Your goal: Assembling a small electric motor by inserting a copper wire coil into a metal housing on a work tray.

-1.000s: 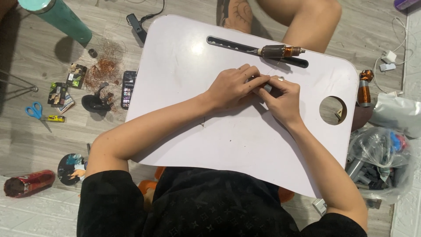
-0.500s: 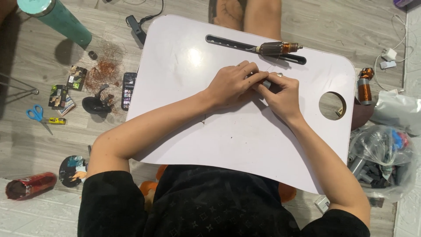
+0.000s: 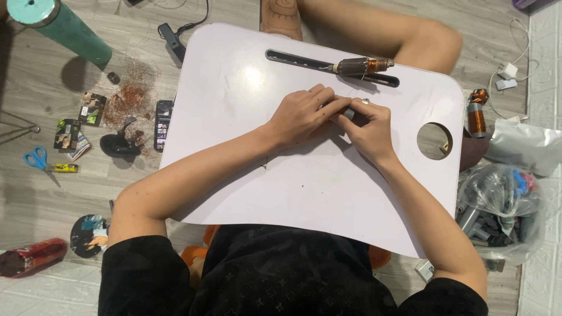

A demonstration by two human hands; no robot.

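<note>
A white lap worktop [image 3: 304, 193] with rounded corners fills the middle of the view, with a round hole [image 3: 434, 141] near its right edge and a long dark slot [image 3: 304, 61] along its far edge. It rests over the person's lap above a grey wooden floor [image 3: 70, 175].

The left hand [image 3: 301, 116] and the right hand [image 3: 366, 130] meet at the centre of the worktop, touching each other. Their fingers [image 3: 339, 108] are curled together around a small grey part [image 3: 349, 114], of which only a sliver shows between them; what kind of part it is cannot be told.

A motor armature [image 3: 360, 67] with copper windings lies on the slot, just beyond the hands. To the right, off the worktop, a clear plastic bag [image 3: 497, 210] holds grey parts, and a second copper-wound armature [image 3: 477, 114] stands near it.

On the floor to the left are a teal bottle [image 3: 64, 26], a red can [image 3: 32, 256], a tangle of loose copper wire [image 3: 132, 96], and blue-handled scissors [image 3: 38, 158].
</note>
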